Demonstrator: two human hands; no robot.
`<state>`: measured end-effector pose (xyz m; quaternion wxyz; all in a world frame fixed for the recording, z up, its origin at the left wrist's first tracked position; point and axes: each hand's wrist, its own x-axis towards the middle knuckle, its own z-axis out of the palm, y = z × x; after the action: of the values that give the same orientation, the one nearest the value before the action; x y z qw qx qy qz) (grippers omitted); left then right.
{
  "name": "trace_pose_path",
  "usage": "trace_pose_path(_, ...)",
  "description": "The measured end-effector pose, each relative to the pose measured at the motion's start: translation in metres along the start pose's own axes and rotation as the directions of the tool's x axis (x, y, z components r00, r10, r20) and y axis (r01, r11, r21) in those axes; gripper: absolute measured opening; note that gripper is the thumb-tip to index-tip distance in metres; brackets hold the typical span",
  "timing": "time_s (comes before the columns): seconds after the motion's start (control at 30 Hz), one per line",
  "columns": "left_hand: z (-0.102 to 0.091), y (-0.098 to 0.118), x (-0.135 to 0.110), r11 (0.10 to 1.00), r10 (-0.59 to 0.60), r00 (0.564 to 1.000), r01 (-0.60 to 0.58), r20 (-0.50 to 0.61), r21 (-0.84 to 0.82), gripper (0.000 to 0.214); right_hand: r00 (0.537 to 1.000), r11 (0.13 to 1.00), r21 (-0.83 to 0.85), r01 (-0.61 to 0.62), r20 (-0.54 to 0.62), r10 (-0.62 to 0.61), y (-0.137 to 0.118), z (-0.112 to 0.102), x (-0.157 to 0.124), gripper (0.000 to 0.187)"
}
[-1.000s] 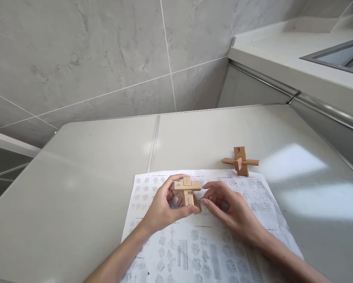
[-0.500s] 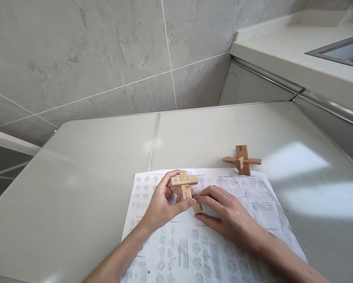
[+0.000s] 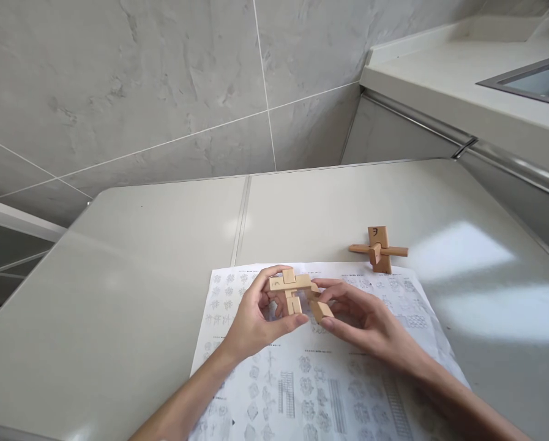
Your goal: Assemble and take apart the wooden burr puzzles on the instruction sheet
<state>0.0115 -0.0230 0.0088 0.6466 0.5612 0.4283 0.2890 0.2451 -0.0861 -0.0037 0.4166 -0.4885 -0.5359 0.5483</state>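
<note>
My left hand (image 3: pixel 265 309) is closed around several interlocked pale wooden puzzle pieces (image 3: pixel 289 284), thumb below and fingers behind. Dark marks show on the notched bar and on the block under it. My right hand (image 3: pixel 361 312) pinches a separate wooden puzzle piece (image 3: pixel 321 309) between thumb and fingers, just right of the joined pieces. Part of that piece is hidden by the fingers, and I cannot tell whether it touches the others. Both hands are above a printed sheet (image 3: pixel 251 367) of small puzzle drawings.
An assembled wooden cross-shaped puzzle (image 3: pixel 379 250) with a dark mark rests on the table (image 3: pixel 173 245) at the sheet's far right edge. A grey tiled wall (image 3: pixel 164 79) stands behind the table. A white counter (image 3: pixel 439 79) rises at the right.
My right hand has drawn its wooden piece right and slightly up, and turned it. A gap now shows between its lower part and the block in my left hand, which barely moved.
</note>
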Motion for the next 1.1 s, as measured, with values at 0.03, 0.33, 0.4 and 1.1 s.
trace_pose_path(0.03,0.000,0.000,0.000,1.000,0.016,1.000,-0.016,0.009,0.008,0.074,1.000,0.998,0.063,-0.031,0.002,0.031,-0.001,-0.001,0.000,0.031)
trace_pose_path(0.33,0.007,-0.001,-0.004,0.972,0.189,0.967,-0.210,0.173,0.109,0.072,0.988,0.968,0.225,-0.114,0.127,0.087,0.003,-0.004,-0.001,0.050)
trace_pose_path(0.4,0.007,-0.004,-0.004,0.964,0.209,0.960,-0.234,0.187,0.124,0.073,0.986,0.966,0.225,-0.126,0.134,0.097,0.001,-0.004,-0.001,0.050)
trace_pose_path(1.1,0.007,-0.016,-0.001,0.770,0.422,0.855,-0.514,0.301,0.379,0.082,0.979,0.974,0.180,-0.137,0.174,0.105,-0.009,0.002,-0.002,0.046)
